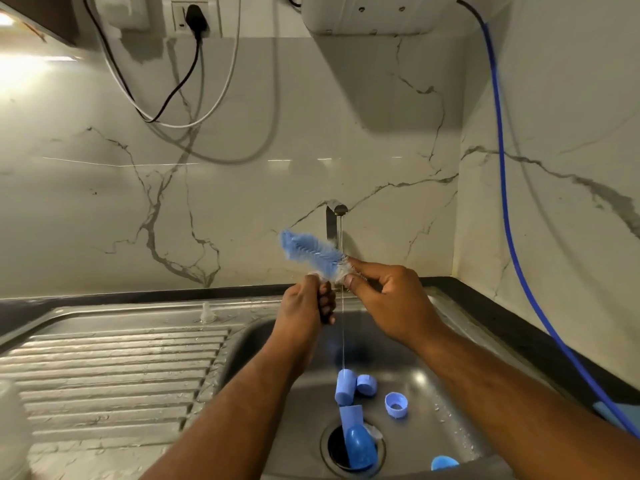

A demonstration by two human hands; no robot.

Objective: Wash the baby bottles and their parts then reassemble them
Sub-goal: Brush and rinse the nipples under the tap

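Both hands hold the bottle brush (308, 252) at frame centre, under the tap (336, 216), which runs a thin stream. The left hand (304, 303) is curled round the lower end of the brush. The right hand (391, 299) pinches the pale bristles at the base of the head between thumb and forefinger.

The blue parts lie in the sink (433, 382), lower centre: a cap (345, 388), a screw ring (396, 405), and over the drain a larger piece (358, 443), possibly a bottle. A clear teat (206, 311) stands on the drainboard (121, 358).

Expect light, rigid plastic, slippery when wet. Grip the body all round and take the ring by its rim. The teat is soft, so hold it by the base flange.
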